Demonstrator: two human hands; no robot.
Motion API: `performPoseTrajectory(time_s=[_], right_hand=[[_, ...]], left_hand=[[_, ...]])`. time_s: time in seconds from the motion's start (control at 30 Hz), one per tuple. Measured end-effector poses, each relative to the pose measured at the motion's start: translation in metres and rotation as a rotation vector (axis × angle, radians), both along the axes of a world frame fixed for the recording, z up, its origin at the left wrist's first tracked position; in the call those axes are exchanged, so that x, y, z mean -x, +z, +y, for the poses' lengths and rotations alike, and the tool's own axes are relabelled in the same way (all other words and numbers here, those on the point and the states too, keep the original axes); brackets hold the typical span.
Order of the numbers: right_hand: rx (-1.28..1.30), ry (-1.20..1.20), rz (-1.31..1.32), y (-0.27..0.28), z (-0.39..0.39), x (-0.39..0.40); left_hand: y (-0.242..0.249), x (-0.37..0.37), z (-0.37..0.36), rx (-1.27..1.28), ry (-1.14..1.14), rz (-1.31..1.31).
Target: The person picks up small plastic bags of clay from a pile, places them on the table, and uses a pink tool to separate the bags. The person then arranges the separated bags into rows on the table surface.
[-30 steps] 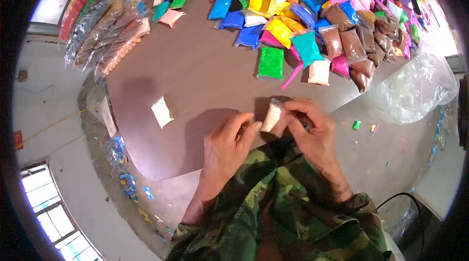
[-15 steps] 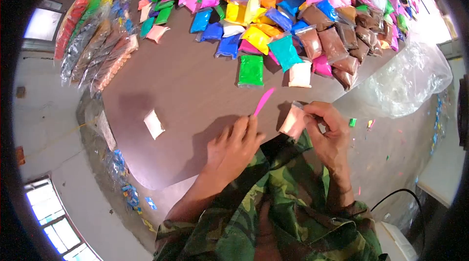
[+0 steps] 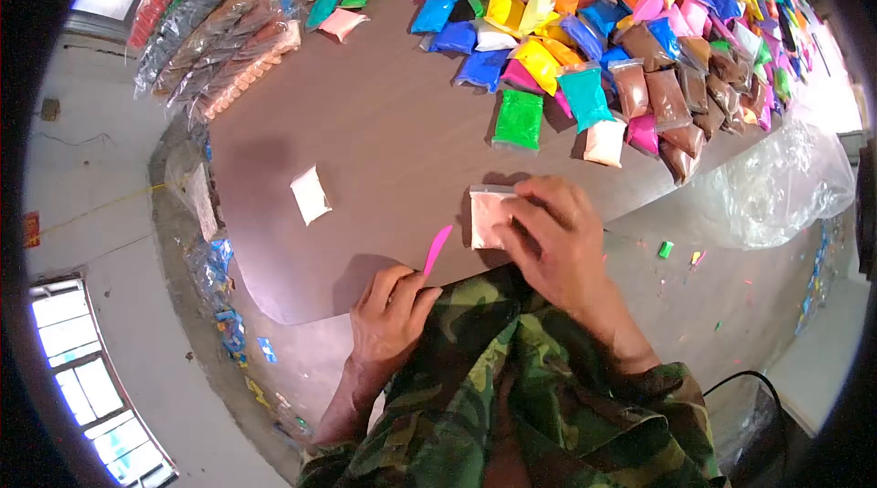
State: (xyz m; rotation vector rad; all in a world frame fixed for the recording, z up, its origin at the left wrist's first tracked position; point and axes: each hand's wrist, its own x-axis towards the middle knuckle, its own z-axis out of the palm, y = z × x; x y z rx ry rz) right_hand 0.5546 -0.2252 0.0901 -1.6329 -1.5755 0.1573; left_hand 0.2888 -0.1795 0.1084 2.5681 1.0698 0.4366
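My left hand [image 3: 391, 312] is at the table's near edge, closed round a pink plastic knife [image 3: 438, 249] whose blade points up and away from me. To its right, my right hand [image 3: 559, 237] pinches the right side of a small clear packet of pale pink clay-like stuff [image 3: 489, 217]. The packet looks flat on or just over the tabletop; its right part is hidden by my fingers. A second pale packet [image 3: 311, 196] lies alone on the left of the table.
A heap of colourful packets [image 3: 566, 22] covers the far side of the brown table [image 3: 393, 132]. Long bundled bags [image 3: 219, 40] lie at the far left. A large clear plastic bag [image 3: 763, 186] hangs by the right edge. Scraps [image 3: 666, 249] litter the floor.
My right hand has brought the pale pink packet leftward, and it now faces up flatter. My left hand with the knife has drawn back toward me and left. The camera view has shifted.
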Motion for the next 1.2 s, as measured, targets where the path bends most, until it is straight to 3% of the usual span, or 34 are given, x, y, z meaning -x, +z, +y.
performPoseTrajectory(time_s=[0.47, 0.57, 0.77, 1.2], right_hand=[[0.029, 0.069, -0.100, -0.006, -0.009, 0.017], [0.043, 0.091, -0.115, -0.007, -0.009, 0.014], [0.057, 0.113, -0.129, -0.006, -0.009, 0.012], [0.079, 0.111, -0.118, -0.004, -0.005, 0.014]], left_hand=[[0.029, -0.008, 0.030, 0.448, 0.017, 0.022], [0.026, -0.015, 0.031, 0.414, 0.067, -0.020], [0.012, -0.027, 0.027, -0.086, -0.149, 0.112], [0.022, -0.038, 0.054, -0.098, -0.153, 0.244]])
